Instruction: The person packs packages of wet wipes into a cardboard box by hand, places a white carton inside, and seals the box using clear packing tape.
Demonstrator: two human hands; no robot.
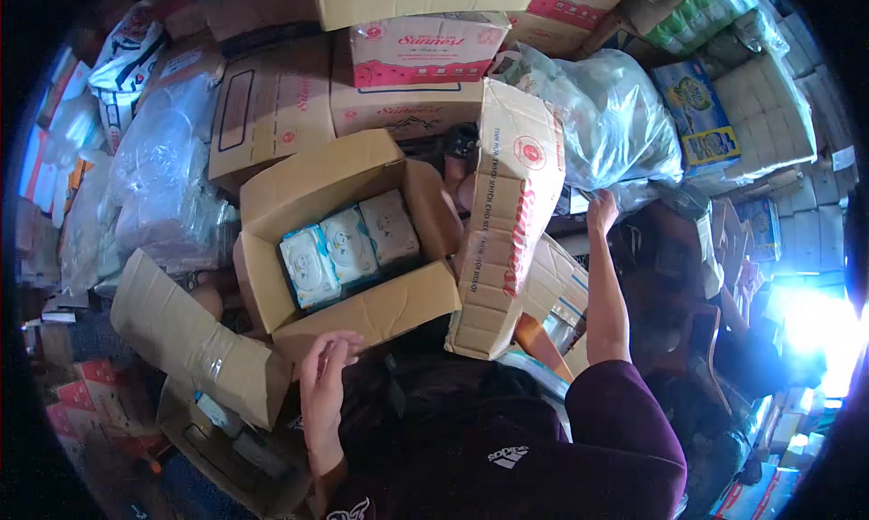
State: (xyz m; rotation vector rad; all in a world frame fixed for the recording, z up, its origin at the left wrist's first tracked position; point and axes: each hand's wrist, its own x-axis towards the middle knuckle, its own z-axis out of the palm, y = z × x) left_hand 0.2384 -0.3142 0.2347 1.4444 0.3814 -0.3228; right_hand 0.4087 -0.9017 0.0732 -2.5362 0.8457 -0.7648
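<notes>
An open cardboard box [362, 303] stands in front of me with its flaps up. Several white and blue packs [347, 242] lie inside it. My left hand [328, 366] is just below the box's near flap, fingers curled loosely with gaps between them and nothing held. To the right, my right hand [602, 209] reaches out beside a clear plastic bag [620, 113]; its fingers are pinched together, and what they hold is too small to make out. Between my arms a Sunnest carton [510, 212] leans at a tilt.
Sunnest cartons [425, 49] are stacked behind. Plastic-wrapped bundles [163, 167] stand at the left. Another open box [226, 438] sits low at the left. At the right are a blue and yellow box [695, 113] and another person's arm [735, 310].
</notes>
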